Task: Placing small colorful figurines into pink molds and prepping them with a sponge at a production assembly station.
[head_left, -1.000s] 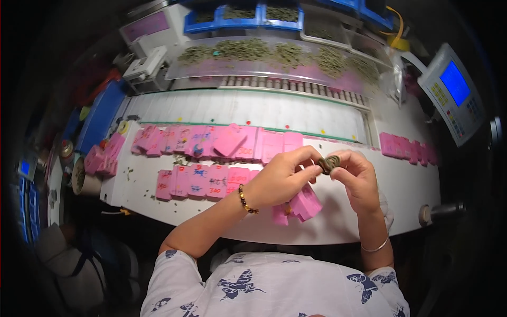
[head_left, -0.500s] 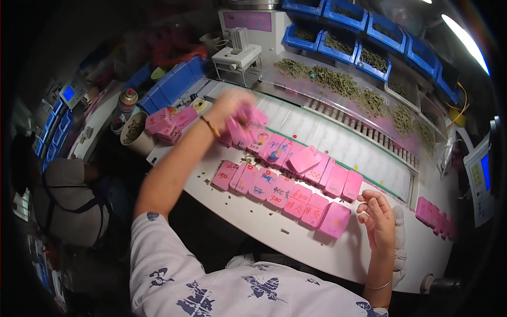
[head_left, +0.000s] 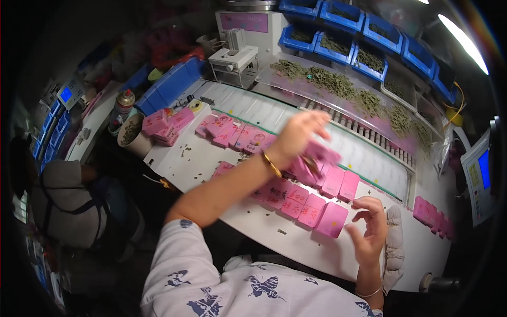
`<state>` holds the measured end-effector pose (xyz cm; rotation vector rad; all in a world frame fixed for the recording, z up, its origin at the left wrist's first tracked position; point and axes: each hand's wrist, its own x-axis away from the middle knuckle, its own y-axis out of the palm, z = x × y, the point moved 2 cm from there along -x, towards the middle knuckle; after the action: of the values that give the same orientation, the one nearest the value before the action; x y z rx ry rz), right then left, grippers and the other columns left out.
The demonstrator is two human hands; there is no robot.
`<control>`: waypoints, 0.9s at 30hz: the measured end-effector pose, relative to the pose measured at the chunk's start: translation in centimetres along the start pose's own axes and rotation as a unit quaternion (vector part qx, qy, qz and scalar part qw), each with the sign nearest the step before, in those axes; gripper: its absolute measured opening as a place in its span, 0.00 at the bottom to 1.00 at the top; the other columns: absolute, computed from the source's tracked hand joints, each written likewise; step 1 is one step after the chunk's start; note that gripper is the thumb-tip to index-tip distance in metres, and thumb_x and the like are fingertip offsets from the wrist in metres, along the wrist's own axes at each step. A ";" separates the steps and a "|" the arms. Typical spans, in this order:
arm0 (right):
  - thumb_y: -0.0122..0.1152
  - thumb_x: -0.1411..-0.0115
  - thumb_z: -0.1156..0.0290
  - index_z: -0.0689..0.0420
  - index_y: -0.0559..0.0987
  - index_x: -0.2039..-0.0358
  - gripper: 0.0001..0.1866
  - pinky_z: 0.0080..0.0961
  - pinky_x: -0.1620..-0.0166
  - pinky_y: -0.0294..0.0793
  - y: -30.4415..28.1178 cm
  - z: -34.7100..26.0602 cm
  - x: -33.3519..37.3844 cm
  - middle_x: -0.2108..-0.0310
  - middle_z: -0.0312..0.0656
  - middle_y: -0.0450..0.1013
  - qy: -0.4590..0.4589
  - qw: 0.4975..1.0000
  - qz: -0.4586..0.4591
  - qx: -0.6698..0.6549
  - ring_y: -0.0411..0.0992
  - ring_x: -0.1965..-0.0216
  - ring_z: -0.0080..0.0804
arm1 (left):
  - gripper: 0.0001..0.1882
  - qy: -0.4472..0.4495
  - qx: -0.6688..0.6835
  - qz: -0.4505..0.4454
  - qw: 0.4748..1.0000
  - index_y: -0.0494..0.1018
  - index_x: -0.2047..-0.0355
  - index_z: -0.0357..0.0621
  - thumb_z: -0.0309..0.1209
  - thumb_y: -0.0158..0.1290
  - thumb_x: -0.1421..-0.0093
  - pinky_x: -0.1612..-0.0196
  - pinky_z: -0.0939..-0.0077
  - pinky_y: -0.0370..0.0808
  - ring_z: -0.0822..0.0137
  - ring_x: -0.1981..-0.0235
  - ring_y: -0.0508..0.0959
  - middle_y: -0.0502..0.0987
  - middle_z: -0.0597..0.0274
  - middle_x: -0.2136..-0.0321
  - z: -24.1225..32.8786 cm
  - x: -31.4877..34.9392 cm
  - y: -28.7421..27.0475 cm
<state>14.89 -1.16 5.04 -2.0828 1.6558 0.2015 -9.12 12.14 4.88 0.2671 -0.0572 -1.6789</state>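
Note:
My left hand (head_left: 302, 136) reaches across the middle of the white table, smeared by motion. Its fingers are partly round a blurred pink box (head_left: 321, 165), which hangs at the palm and shows a dark gap with something brown in it. Two rows of small pink boxes with handwritten marks lie beneath, one along the green-edged white belt (head_left: 240, 111), the other nearer me; my left forearm hides part of both. At the near row's right end lies a plain pink box (head_left: 332, 220). Beside it my right hand (head_left: 368, 227) is empty, fingers curved and apart.
Blue bins (head_left: 334, 46) of dried green leaf stand at the back above a clear tray (head_left: 332, 84) of leaf. A white beaded cushion (head_left: 394, 248) lies right of my right hand. A cup (head_left: 132, 134), a spray can (head_left: 123, 105) and a seated person (head_left: 79, 203) are at left.
My left hand has swept right along the far row, carrying the pink box. At the far row's left end, several pink boxes now show. My right hand has shifted slightly left, its fingers more curved.

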 end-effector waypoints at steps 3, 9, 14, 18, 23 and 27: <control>0.71 0.54 0.77 0.61 0.74 0.52 0.27 0.31 0.55 0.70 1.3 -2.2 0.1 0.56 0.46 0.68 -0.157 0.963 -0.042 0.215 0.68 0.57 0.40 | 0.20 -0.037 0.039 -0.093 0.994 0.73 0.51 0.37 0.42 0.46 0.31 0.58 0.81 0.73 0.75 0.67 0.77 0.79 0.61 0.66 -2.1 3.1 6.8; 0.59 0.61 0.91 0.62 0.79 0.61 0.23 0.28 0.59 0.75 -1.1 0.2 0.6 0.53 0.50 0.66 -0.155 0.953 0.073 0.252 0.73 0.58 0.41 | 0.27 -0.182 0.228 -0.104 0.951 0.73 0.52 0.37 0.51 0.43 0.31 0.58 0.81 0.74 0.75 0.64 0.77 0.77 0.63 0.67 -4.6 6.3 12.1; 0.61 0.59 0.88 0.62 0.79 0.60 0.21 0.33 0.54 0.76 -3.1 1.0 0.8 0.51 0.49 0.73 -0.121 0.962 0.083 0.228 0.76 0.57 0.41 | 0.28 -0.219 0.188 -0.182 0.940 0.69 0.51 0.39 0.54 0.44 0.32 0.60 0.78 0.77 0.74 0.61 0.77 0.76 0.60 0.60 -3.9 7.0 12.7; 0.62 0.56 0.80 0.62 0.81 0.59 0.19 0.32 0.55 0.77 -1.7 -0.1 1.7 0.53 0.46 0.77 -0.222 0.885 0.058 0.406 0.76 0.57 0.39 | 0.29 -0.262 0.344 -0.082 0.898 0.69 0.52 0.43 0.58 0.40 0.33 0.66 0.76 0.77 0.71 0.71 0.77 0.75 0.59 0.69 -5.6 5.8 13.1; 0.64 0.54 0.79 0.62 0.81 0.59 0.18 0.31 0.54 0.77 -2.0 0.6 3.4 0.52 0.45 0.76 -0.253 0.897 0.023 0.362 0.76 0.55 0.39 | 0.37 -0.268 0.344 -0.107 0.893 0.69 0.53 0.40 0.64 0.33 0.34 0.72 0.72 0.77 0.63 0.76 0.78 0.75 0.58 0.73 -6.1 6.0 13.6; 0.65 0.50 0.80 0.58 0.75 0.47 0.27 0.39 0.50 0.75 -6.8 0.8 5.3 0.48 0.50 0.72 -0.211 0.856 0.067 0.467 0.74 0.51 0.48 | 0.31 -0.242 0.327 -0.126 0.905 0.69 0.60 0.48 0.64 0.36 0.34 0.75 0.73 0.77 0.65 0.80 0.78 0.75 0.60 0.77 -4.4 5.8 12.8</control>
<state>22.91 -4.40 4.04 -1.0874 1.2399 -0.0964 3.68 5.27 2.25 0.3607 -1.0103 -1.9074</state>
